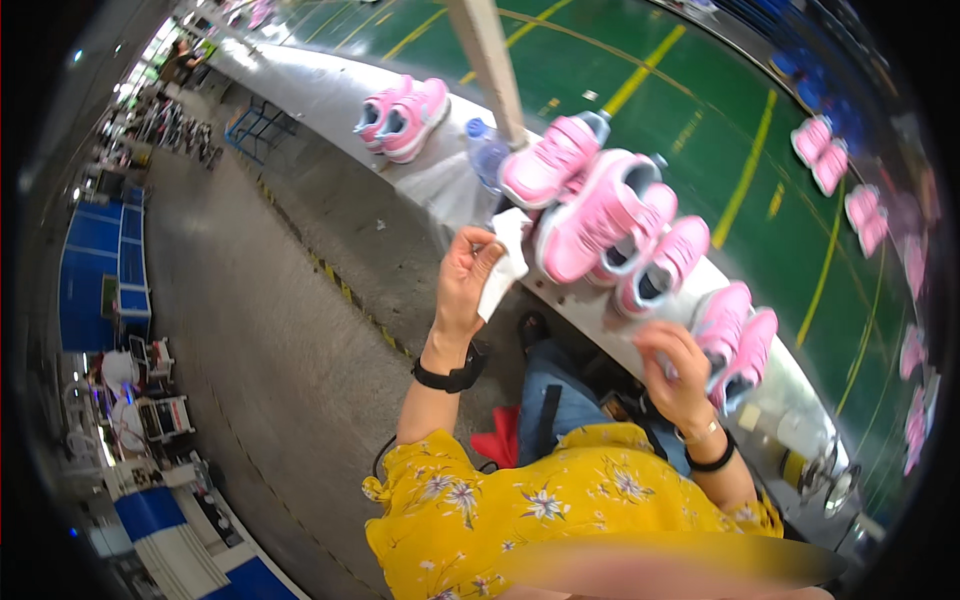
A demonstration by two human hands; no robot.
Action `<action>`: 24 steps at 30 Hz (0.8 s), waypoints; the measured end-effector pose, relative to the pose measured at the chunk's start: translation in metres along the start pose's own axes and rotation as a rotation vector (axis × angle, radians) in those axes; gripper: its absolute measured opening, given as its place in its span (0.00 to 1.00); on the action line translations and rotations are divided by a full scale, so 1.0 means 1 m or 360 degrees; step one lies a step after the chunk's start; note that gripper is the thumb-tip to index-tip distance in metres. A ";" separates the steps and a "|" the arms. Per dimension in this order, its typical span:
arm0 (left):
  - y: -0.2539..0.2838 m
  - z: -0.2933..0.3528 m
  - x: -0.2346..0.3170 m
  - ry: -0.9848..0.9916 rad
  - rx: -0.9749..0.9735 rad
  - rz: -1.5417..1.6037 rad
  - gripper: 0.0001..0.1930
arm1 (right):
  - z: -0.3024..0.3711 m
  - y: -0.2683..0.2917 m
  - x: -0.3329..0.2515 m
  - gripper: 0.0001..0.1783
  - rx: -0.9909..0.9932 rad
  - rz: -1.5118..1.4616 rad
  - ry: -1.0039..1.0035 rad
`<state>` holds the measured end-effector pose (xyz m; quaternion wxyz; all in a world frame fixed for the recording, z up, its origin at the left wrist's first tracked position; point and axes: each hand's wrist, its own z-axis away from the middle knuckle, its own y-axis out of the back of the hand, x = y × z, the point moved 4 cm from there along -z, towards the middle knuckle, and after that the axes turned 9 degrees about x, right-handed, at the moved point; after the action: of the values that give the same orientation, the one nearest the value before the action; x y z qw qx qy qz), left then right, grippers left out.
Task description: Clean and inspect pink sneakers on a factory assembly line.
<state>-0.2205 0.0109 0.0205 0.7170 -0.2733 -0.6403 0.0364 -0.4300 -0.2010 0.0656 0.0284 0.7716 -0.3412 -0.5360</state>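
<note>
My left hand (462,280) pinches a crumpled white sheet, paper or cloth (505,262), between thumb and fingers, beside the metal bench's near edge. Pink sneakers with pale grey linings crowd the bench in front of me: one large sneaker (590,220) leans among several others, including one farther back (553,160). My right hand (675,372) is raised in front of a pair of pink sneakers (735,345). Its fingers are bent in toward the thumb and slightly blurred; anything between them is too small to make out.
Another pink pair (402,118) stands farther left on the metal bench (330,85), near a clear plastic bottle (487,150) and an upright post (487,65). Beyond lies a green surface (690,130) with yellow lines. More pink shoes (820,152) line the far side.
</note>
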 end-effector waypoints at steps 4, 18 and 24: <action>-0.075 0.076 -0.017 0.0360 -0.0483 0.0021 0.10 | 0.005 0.003 -0.021 0.32 0.0081 -0.0100 0.0171; -0.190 0.170 -0.070 0.0828 -0.1086 -0.0255 0.11 | 0.112 0.108 0.001 0.23 0.0391 0.0009 0.0106; -0.197 0.180 -0.073 0.0830 -0.1142 -0.0299 0.13 | 0.147 0.126 0.019 0.08 0.0838 -0.0166 -0.0227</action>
<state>-0.4608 -0.1228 0.0471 0.7144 -0.4452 -0.4324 -0.3232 -0.6137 -0.2603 0.0397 -0.2249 0.7293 -0.4298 -0.4825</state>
